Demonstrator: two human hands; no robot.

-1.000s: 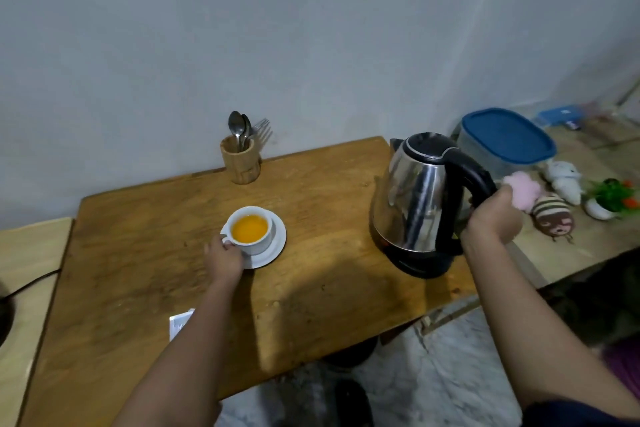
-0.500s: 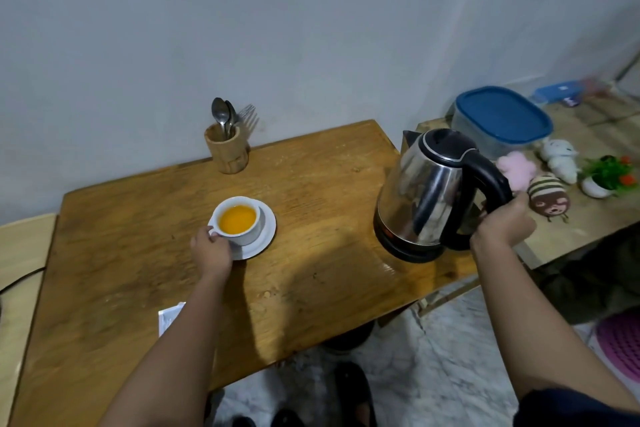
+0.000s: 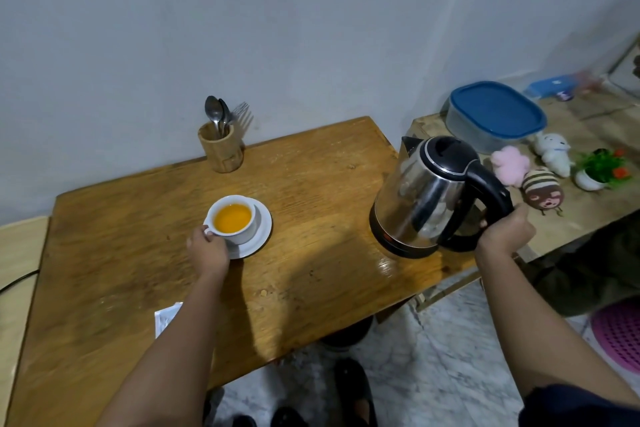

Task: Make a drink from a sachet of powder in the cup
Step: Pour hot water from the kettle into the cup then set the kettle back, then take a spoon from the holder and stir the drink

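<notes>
1. Cup [image 3: 232, 222] sits on a white saucer [image 3: 261, 234], left of centre on the wooden table [image 3: 311, 184]. It is white and holds orange liquid.
2. Left hand [image 3: 207, 251] is at the cup's near-left side, its grip closed on the cup's handle; fingertips touch the handle and rim edge. The hand's heel lies over the saucer's near edge.
3. Kettle [image 3: 422, 194], steel with black lid and base, is at the table's right end, well apart from the cup. It tilts, spout toward the wall; whether its base touches the table I cannot tell.
4. Right hand [image 3: 504, 234] grips the kettle's black handle, fingers wrapped tight around its lower part.
5. Sachet [image 3: 165, 317], white, lies flat near the table's front edge, partly hidden under the left forearm, near side of the cup.
6. Wooden holder [image 3: 221, 152] with spoons and a fork stands at the table's back edge by the wall, beyond the cup.
7. On a second surface to the right: a blue-lidded tub [image 3: 495, 114], soft toys [image 3: 540, 191] and a small potted plant [image 3: 599, 170], just beyond the kettle.
</notes>
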